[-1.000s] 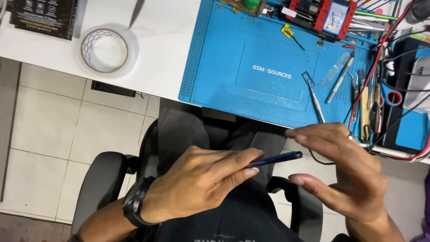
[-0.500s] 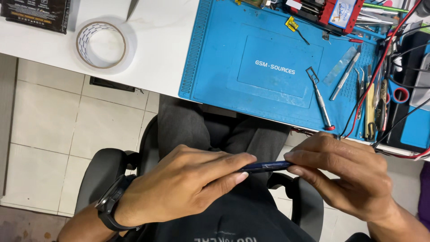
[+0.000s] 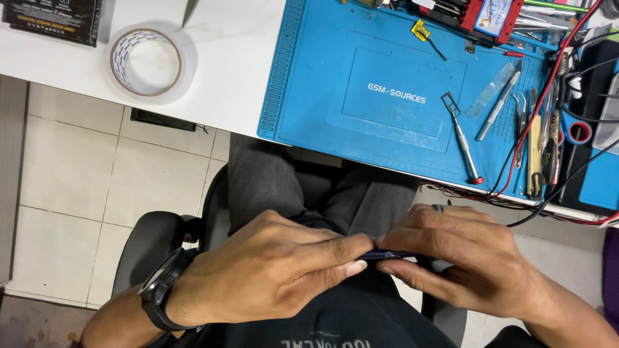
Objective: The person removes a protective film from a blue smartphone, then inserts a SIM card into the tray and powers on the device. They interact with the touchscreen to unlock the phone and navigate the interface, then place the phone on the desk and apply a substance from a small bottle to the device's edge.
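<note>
While both hands (image 3: pixel 271 270) (image 3: pixel 464 270) pinch the dark phone (image 3: pixel 392 255) (edge-on), fingers closed on it, keep pressure even.

This is a small electronics repair bench. At twelve o'clock a blue silicone work mat (image 3: pixel 335 84) lies on a white desk (image 3: pixel 232 77). Toward two o'clock, precision screwdrivers (image 3: pixel 463 138), tweezers (image 3: pixel 519 119) and red and black test leads (image 3: pixel 548 96) lie on the mat, with a red tool holder (image 3: pixel 480 16) at one o'clock. A roll of clear tape (image 3: pixel 147 61) sits at eleven o'clock. Pale floor tiles (image 3: pixel 58 174) show at nine o'clock, a black chair's armrest (image 3: pixel 151 248) at eight.
</note>
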